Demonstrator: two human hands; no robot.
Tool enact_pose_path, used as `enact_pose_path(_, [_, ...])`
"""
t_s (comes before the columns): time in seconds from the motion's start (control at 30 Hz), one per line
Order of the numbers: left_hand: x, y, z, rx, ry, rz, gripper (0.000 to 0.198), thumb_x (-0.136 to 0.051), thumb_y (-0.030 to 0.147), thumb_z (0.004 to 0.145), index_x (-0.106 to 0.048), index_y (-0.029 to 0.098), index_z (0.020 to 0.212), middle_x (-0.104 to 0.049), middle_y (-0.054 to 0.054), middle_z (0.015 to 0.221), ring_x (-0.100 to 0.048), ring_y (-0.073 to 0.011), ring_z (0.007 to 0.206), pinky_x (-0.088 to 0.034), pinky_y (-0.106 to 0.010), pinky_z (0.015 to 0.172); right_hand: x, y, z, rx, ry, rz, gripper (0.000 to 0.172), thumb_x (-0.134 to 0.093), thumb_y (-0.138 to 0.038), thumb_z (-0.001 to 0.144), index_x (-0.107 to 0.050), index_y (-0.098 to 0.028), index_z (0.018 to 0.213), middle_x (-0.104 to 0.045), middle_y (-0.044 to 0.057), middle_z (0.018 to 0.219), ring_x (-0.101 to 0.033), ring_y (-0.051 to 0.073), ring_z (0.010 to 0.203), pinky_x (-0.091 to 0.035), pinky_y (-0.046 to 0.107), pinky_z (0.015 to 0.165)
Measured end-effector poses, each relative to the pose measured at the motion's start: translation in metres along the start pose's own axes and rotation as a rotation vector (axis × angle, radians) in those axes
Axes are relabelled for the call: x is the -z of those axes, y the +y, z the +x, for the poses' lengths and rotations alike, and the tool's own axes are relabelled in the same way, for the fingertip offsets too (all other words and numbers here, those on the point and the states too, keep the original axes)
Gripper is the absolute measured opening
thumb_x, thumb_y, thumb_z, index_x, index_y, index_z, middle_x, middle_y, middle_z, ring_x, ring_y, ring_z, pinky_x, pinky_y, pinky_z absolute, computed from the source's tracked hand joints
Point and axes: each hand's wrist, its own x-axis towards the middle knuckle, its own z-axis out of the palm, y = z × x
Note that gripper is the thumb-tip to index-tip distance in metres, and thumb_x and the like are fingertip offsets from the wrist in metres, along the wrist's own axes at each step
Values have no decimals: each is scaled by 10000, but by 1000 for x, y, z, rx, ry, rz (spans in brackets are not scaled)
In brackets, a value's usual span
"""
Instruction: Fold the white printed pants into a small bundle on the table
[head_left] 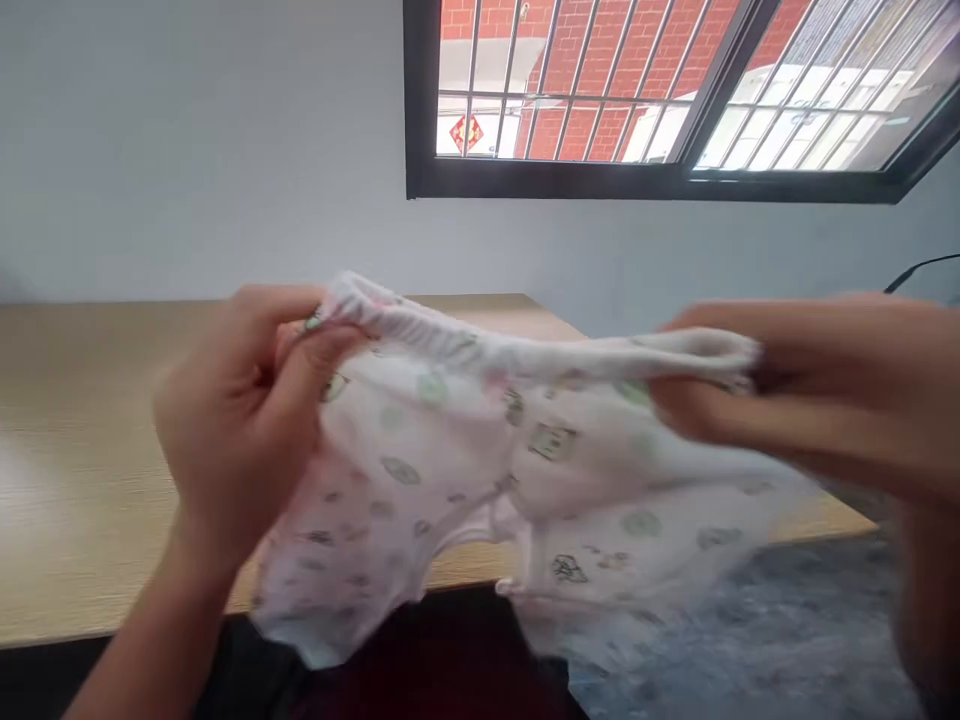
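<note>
A small pair of white shorts with a green, pink and black print hangs stretched between my hands, above the table's front edge. My left hand pinches one end of the gathered elastic waistband, thumb in front. At the other end, my right hand is closed on the waistband; motion blur smears its fingers. Both legs of the shorts dangle below, with the crotch gap between them. The lower hems are blurred.
A light wooden table stretches behind the shorts and to the left. Grey patterned floor lies at the lower right. A barred window is set in the pale wall. A black cable shows at the right.
</note>
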Motion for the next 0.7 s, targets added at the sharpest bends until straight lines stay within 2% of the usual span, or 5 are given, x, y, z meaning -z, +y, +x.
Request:
enact_pose_path(0.13, [-13,-55,18,50,-292,105,198,-508,404,841,-614,239,858,-401,57,498,-334,-64,482,-260,-200,492,-53,20,63,10,-147,107,189,-508,-206,724,-398,-134,588,-331,-38,516,-292,30,453,-191,151,390])
enact_pose_path(0.27, [-67,-122,22,154,-560,168,262,-433,390,848,-590,184,888,-482,35,564,-392,-81,530,-264,-193,522,-129,66,111,-163,-371,100,182,-511,-107,725,-363,-131,622,-353,-32,583,-300,42,494,-188,188,423])
enact_pose_path(0.43, [-138,-185,14,268,-678,332,219,-442,289,799,-587,133,850,-568,-41,724,-482,-136,656,-300,-213,574,-204,108,143,-221,-469,62,109,-503,-122,793,-442,-111,702,-408,-16,651,-369,62,536,-270,173,473])
enact_pose_path(0.57, [-161,-196,6,266,-725,393,299,-396,258,821,-573,80,983,-567,-159,949,-520,-251,900,-393,-316,756,-226,114,143,-210,-435,-28,190,-479,-118,843,-501,-80,1028,-517,85,944,-507,147,778,-423,260,658])
enact_pose_path(0.7, [-149,-152,-17,48,-818,271,394,-359,289,871,-470,128,1213,-400,-106,1299,-331,-240,1219,-241,-369,1049,-210,90,96,-41,-460,-47,356,-448,-132,863,-464,-103,1217,-439,144,1218,-471,246,1037,-403,374,861])
